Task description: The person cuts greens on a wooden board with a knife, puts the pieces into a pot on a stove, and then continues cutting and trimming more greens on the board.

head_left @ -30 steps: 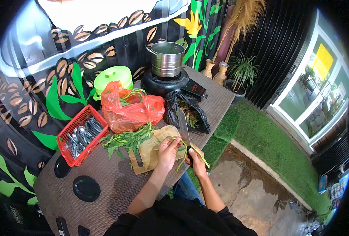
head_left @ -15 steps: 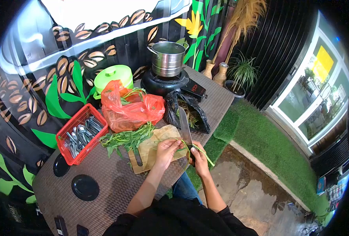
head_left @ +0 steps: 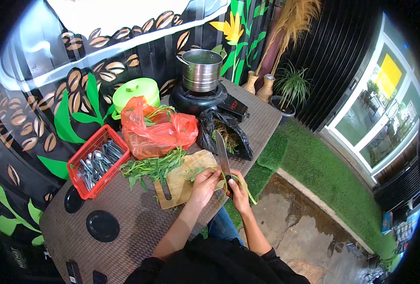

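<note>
Left hand point(head_left: 204, 188) and right hand point(head_left: 239, 195) work close together beyond the near edge of a brown woven-textured bench point(head_left: 144, 222); whether their fingers touch is too small to tell. The left thumb and fingertips pinch a thin green stem, while the right is wrapped around the black handle of a long, broad-bladed steel knife point(head_left: 223, 155), its tip pointing away from the body. A slender green stalk point(head_left: 251, 195) trails past the right hand; whether it belongs to the pinched piece is unclear.

To the left lie two round black plates point(head_left: 102, 226). Just beyond the left hand is a pale wooden cutting board point(head_left: 179, 182) with a slot at one end, and loose leafy greens point(head_left: 153, 169) overlap its left side. Beside them, a red plastic basket point(head_left: 107, 182) holds metal cutlery point(head_left: 95, 166).

Behind the greens slumps a translucent red plastic bag point(head_left: 155, 142), with a crumpled black plastic bag point(head_left: 242, 146) to its right. Farther back stand a lime-green lidded pot point(head_left: 134, 97) and a two-handled stainless steel pot point(head_left: 202, 75) on a black stove point(head_left: 179, 100).
</note>
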A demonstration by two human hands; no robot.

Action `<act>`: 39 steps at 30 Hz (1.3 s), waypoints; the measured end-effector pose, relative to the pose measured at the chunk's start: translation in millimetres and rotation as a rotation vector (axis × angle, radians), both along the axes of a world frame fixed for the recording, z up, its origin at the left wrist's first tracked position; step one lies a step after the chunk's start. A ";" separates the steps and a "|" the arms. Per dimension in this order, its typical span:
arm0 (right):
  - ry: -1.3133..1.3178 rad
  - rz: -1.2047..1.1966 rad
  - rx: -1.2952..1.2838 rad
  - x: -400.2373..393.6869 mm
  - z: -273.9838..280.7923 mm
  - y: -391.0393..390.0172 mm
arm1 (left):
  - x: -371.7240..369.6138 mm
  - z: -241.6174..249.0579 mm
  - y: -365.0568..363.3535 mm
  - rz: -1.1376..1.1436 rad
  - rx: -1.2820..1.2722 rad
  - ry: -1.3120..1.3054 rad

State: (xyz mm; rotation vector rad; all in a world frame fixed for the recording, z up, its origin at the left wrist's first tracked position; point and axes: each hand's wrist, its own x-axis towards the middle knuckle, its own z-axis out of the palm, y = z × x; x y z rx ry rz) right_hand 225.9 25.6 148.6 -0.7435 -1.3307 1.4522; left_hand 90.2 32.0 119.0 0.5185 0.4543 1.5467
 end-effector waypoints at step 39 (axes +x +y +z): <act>-0.075 0.015 0.051 -4.2 0.9 5.7 | -14.7 -19.3 9.7 -0.203 -0.090 -0.184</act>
